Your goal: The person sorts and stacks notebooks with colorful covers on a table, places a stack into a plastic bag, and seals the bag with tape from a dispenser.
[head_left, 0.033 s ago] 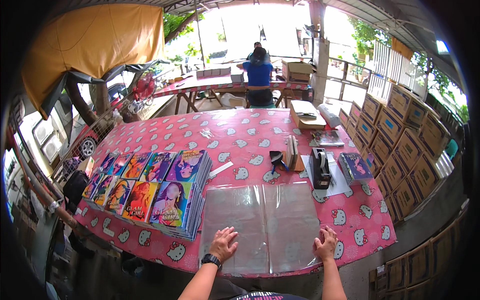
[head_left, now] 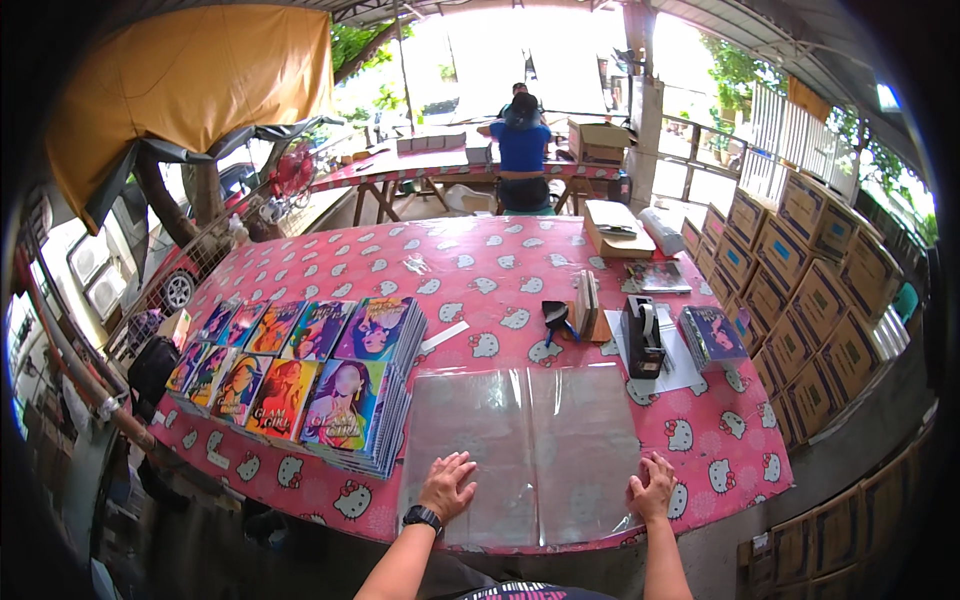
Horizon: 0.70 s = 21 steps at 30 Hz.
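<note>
Two clear plastic sheets or sleeves (head_left: pixel 585 430) lie flat side by side at the near edge of the table, meeting along a middle seam. My left hand (head_left: pixel 448 488), with a dark watch on its wrist, rests on the left part of the plastic, fingers spread. At the right border of the plastic, my right hand (head_left: pixel 654 486) lies with its fingers apart, touching the edge. Neither hand grips anything. Left of the plastic stand stacks of colourful illustrated notebooks (head_left: pixel 345 405) in two rows.
The table (head_left: pixel 480 260) wears a pink cat-patterned cover. On its right are a black tape dispenser (head_left: pixel 641 340), white paper (head_left: pixel 680 372), a small notebook stack (head_left: pixel 712 336) and an open carton (head_left: pixel 612 240). Brown boxes (head_left: pixel 790 250) are piled at right. A person in blue (head_left: pixel 522 150) sits beyond.
</note>
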Each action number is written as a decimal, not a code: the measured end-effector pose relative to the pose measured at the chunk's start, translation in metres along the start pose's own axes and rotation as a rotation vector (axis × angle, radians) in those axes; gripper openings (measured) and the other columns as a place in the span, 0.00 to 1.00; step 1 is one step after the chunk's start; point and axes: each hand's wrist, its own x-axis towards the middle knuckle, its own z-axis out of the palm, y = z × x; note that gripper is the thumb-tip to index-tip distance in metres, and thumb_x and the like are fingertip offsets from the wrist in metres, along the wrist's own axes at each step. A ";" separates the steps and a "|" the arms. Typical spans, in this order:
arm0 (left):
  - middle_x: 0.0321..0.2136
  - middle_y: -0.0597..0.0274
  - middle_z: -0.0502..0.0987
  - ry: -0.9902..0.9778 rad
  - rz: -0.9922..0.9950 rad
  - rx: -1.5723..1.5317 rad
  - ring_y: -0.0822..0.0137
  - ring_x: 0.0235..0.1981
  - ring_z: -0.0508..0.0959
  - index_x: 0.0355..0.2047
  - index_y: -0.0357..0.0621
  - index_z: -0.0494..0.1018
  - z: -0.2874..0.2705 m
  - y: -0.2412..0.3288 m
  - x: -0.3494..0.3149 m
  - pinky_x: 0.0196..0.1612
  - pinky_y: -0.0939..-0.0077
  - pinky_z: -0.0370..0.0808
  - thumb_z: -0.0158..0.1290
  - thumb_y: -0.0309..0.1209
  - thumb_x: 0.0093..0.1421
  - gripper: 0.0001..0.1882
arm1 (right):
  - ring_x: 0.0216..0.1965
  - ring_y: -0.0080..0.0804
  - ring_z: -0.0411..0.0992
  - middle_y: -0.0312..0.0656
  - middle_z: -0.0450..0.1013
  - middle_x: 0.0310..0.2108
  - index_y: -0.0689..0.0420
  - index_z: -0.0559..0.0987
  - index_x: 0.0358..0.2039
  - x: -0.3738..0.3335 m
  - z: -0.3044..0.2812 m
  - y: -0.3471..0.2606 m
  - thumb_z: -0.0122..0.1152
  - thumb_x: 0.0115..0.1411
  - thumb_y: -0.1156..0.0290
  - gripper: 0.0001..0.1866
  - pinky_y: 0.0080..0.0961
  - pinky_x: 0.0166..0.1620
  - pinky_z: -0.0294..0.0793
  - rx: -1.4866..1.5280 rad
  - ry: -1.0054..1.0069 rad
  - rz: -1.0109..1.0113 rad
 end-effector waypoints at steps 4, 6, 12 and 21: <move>0.56 0.60 0.66 0.002 -0.001 0.013 0.60 0.60 0.62 0.49 0.49 0.71 -0.001 0.001 0.000 0.63 0.57 0.55 0.53 0.40 0.53 0.22 | 0.59 0.43 0.57 0.44 0.64 0.56 0.54 0.75 0.45 -0.002 -0.001 0.000 0.63 0.43 0.65 0.25 0.42 0.59 0.53 0.017 -0.013 0.016; 0.56 0.60 0.67 0.008 0.000 0.009 0.60 0.60 0.62 0.49 0.50 0.71 0.001 0.001 0.001 0.63 0.58 0.55 0.53 0.40 0.53 0.22 | 0.59 0.43 0.57 0.44 0.64 0.56 0.54 0.75 0.45 0.000 -0.002 0.001 0.63 0.43 0.66 0.25 0.42 0.60 0.52 0.015 -0.021 0.028; 0.56 0.58 0.67 0.023 -0.033 0.013 0.58 0.59 0.62 0.48 0.49 0.71 -0.006 -0.003 -0.010 0.63 0.57 0.55 0.53 0.38 0.53 0.22 | 0.59 0.43 0.57 0.45 0.64 0.56 0.54 0.75 0.45 0.004 -0.001 -0.017 0.62 0.44 0.66 0.24 0.44 0.59 0.54 0.027 -0.053 0.033; 0.59 0.56 0.62 -0.017 -0.020 -0.073 0.58 0.62 0.58 0.50 0.44 0.69 0.014 -0.011 -0.006 0.65 0.57 0.50 0.51 0.38 0.55 0.22 | 0.65 0.47 0.48 0.49 0.54 0.63 0.54 0.60 0.62 0.016 -0.028 -0.056 0.56 0.53 0.50 0.38 0.46 0.64 0.44 0.024 -0.368 0.119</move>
